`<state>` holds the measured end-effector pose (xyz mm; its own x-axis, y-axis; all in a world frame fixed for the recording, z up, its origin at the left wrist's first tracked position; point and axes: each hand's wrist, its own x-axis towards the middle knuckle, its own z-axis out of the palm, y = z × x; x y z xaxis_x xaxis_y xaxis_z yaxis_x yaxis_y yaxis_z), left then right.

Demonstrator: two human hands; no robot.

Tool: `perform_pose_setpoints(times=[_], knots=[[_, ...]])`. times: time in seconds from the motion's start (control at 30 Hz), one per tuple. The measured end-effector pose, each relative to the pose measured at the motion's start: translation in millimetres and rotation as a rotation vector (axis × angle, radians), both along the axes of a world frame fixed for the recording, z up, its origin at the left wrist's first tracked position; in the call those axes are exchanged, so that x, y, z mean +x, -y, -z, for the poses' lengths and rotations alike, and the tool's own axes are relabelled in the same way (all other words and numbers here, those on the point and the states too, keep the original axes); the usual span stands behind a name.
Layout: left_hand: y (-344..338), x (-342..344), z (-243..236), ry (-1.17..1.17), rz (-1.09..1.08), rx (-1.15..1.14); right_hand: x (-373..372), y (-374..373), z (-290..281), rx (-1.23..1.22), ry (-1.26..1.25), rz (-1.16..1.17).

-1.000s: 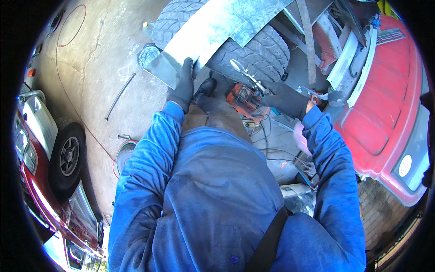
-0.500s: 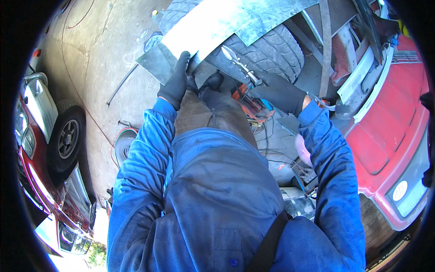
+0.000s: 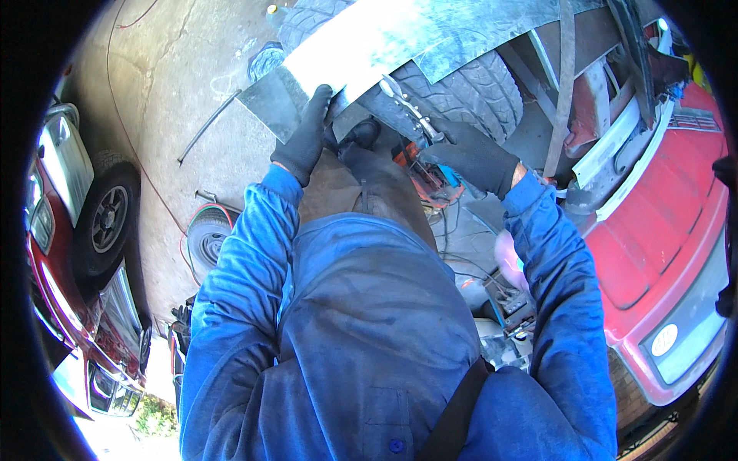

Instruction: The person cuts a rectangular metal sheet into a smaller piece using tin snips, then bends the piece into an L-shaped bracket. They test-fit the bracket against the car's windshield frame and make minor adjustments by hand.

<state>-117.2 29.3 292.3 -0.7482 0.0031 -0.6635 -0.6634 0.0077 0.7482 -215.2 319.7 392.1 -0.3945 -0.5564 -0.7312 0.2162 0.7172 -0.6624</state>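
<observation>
Outdoors, on sunlit, cracked concrete floor (image 3: 154, 100), among parked vehicles. Looked straight down over blue overalls (image 3: 361, 338) at a bare metal fender (image 3: 430, 34), curved over a big tyre (image 3: 477, 84) at the top of the view, its flat lower end hanging near the floor on the left.

Gripped that lower end with the gloved left hand (image 3: 307, 138), fingers curled over the sheet's edge and thumb behind, likely to steady the loose end and press it to the tyre's curve. Had pliers (image 3: 407, 107) of the locking sort lying against the fender's rim just right of that hand, seemingly clamping the sheet so it kept its place. Reached to the pliers' handle end with the gloved right hand (image 3: 473, 157); showed only the glove's back, so could not tell whether clenched on the handles or merely resting there.

Below the hands, on the floor between the knees, lay an orange tool (image 3: 427, 180) with cables trailing off, presumably kept close for use. Further right stood a red truck (image 3: 661, 230), its frame and a strap (image 3: 565, 77) beside the tyre. Left of the fender lay a thin rod (image 3: 207, 127); nearer, a small wheel (image 3: 209, 238) flat on the floor. At the far left edge, well apart, was parked a red car (image 3: 69, 253).
</observation>
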Motion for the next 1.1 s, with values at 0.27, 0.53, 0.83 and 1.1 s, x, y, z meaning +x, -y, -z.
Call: perform_pose_setpoints(times=[0.27, 0.53, 0.83, 1.1], knots=[[-9.0, -4.1, -8.0, -0.068, -0.104, -0.012, -3.8, 1.7, -0.9, 0.063, 0.083, -0.029], [-7.2, 1.4, 0.5, -0.095, -0.055, -0.085, -1.3, 5.5, -0.2, 0.027, 0.019, -0.011], [-0.7, 1.3, 10.6, -0.080, 0.030, -0.109, -0.5, 10.0, -4.2, 0.032, 0.011, 0.022], [-9.6, 1.2, 8.4, -0.186, -0.179, -0.166, -3.9, 12.8, -5.3, 0.097, -0.069, -0.049]])
